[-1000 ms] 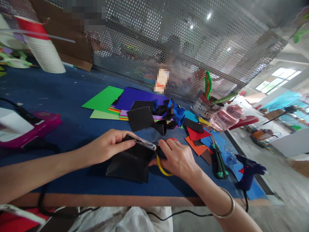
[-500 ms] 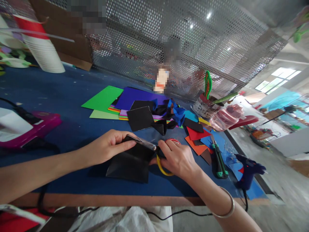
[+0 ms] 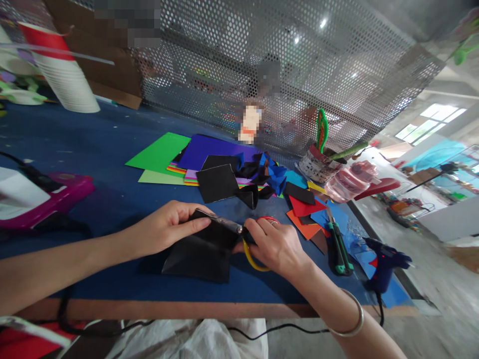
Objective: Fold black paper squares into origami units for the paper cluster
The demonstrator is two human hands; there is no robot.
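Observation:
My left hand (image 3: 174,227) pinches the upper left edge of a folded sheet of black paper (image 3: 200,254) above the blue table. In my right hand (image 3: 275,244) is a pair of scissors (image 3: 254,259) with red and yellow handles, my fingers wrapped round them. The blades point left along the paper's top edge, towards my left fingertips, and look nearly closed. Just behind lie a flat black paper square (image 3: 217,183) and several folded black and blue paper pieces (image 3: 275,177).
Coloured sheets (image 3: 159,155) are stacked behind. To the right lie paper scraps (image 3: 305,207), a green utility knife (image 3: 340,247) and a glue gun (image 3: 385,267) with a cord. A pot (image 3: 318,164) stands before the perforated metal screen (image 3: 224,85). Paper cups (image 3: 69,80) lean at far left.
The scissor blades have come closer together along the paper's top edge. Both hands stay in nearly the same place, and the paper's lower left corner has shifted slightly left.

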